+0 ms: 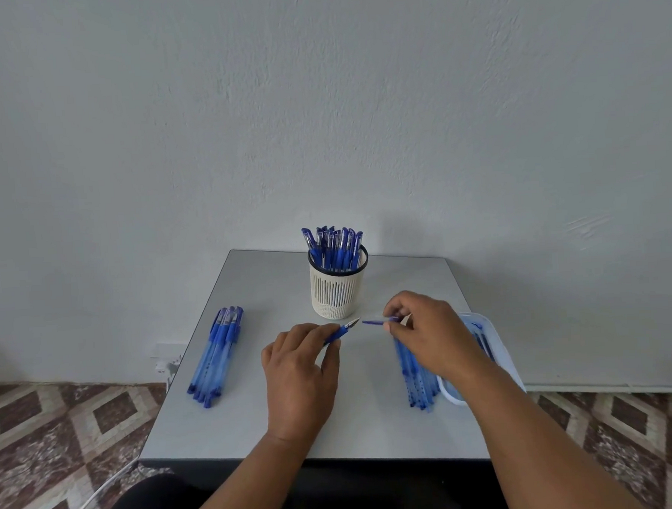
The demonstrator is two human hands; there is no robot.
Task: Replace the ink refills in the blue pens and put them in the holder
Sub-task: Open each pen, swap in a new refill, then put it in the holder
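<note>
My left hand (pixel 297 369) grips a blue pen (pixel 344 328) by its grip section, the metal tip pointing right. My right hand (pixel 428 333) pinches a thin blue piece (pixel 377 322), a cap or a refill, I cannot tell which, a short gap away from the pen tip. Both hover over the middle of the grey table (pixel 257 422). Behind them stands the cream slotted holder (pixel 337 289) with several capped blue pens (pixel 334 246) upright in it.
A bundle of blue pens (pixel 215 356) lies at the table's left. Several blue refills or barrels (pixel 417 382) lie on the right, partly under my right forearm, beside a white tray (pixel 501 352) at the table's right edge. A wall runs right behind the table.
</note>
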